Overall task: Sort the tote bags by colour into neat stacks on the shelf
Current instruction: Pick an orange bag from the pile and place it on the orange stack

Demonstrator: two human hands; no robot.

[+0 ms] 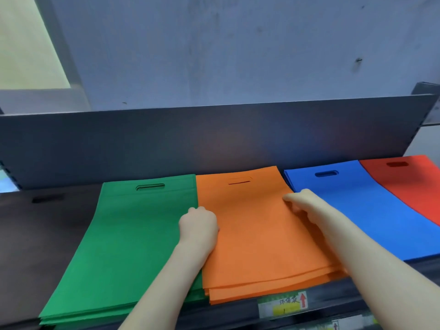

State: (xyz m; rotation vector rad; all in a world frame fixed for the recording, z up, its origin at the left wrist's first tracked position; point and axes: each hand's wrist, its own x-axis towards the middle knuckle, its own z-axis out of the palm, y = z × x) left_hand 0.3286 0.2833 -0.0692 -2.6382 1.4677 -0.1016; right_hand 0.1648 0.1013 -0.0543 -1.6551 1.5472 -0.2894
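The orange stack lay on the shelf between the green stack and the blue stack. Its near edges were fanned, not yet square. Your right hand pinched its right edge, thumb on top. Your left hand sat curled at its left edge, but its fingers were hidden, so I could not tell whether it held a bag. With the red stack furthest right, four colours looked sorted; I judged that only squaring remained. The frame cut off the red stack, and the label below was blurred.
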